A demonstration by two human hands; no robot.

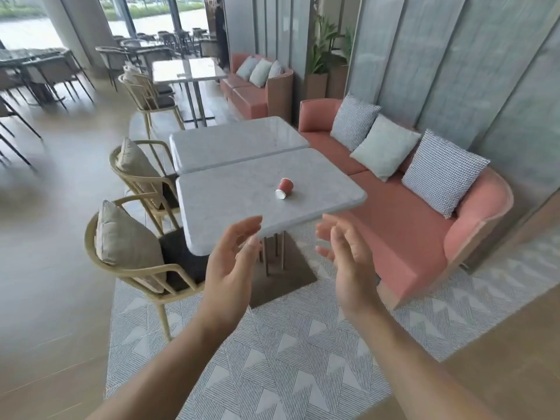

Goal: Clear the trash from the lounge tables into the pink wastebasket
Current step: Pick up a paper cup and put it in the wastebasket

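1. Both forearms run out past the bottom edge. The left hand [231, 262] covers part of the front rim of the near table [242, 204]. The fingers of the right hand [345, 259] are blurred.
2. The cup [284, 188] lies on its side, too small to tell whether anything is inside.
3. A small pale thing [181, 75] on the far table [188, 69] cannot be made out.
4. The dark chairs [18, 122] at the left are blurred and cut by the edge.
5. The person [220, 34] at the back is small and blurred.
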